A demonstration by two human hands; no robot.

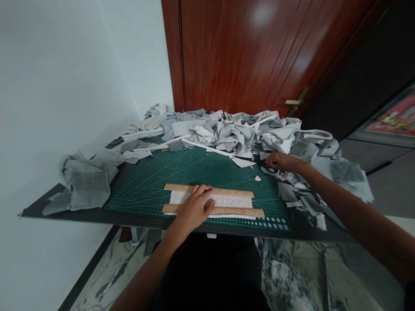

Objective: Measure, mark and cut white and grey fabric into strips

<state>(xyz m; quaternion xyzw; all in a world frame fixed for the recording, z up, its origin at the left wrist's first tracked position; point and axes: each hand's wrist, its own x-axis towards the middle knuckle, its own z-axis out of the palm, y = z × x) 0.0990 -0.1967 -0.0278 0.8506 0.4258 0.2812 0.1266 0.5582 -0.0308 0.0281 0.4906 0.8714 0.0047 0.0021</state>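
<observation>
My left hand [195, 206] lies palm down with its fingers stretched out across a white fabric strip [230, 201] on the green cutting mat [139, 172]. Its fingertips touch the upper wooden ruler [233, 192], and the heel of the hand rests near the lower wooden ruler [236, 211]. Both rulers lie lengthwise along the strip. Off to the right, my right hand [280, 161] has its fingers closed on the handles of black scissors [256, 160], whose blades point left over the mat. A small pink scrap [257, 178] lies just below them.
Heaped grey and white fabric scraps [233, 136] line the back of the dark table [42, 209] and spread down its right side. A crumpled grey cloth [89, 185] sits at the left. Behind stand a brown door [240, 56] and a white wall [65, 77]. Offcuts litter the floor.
</observation>
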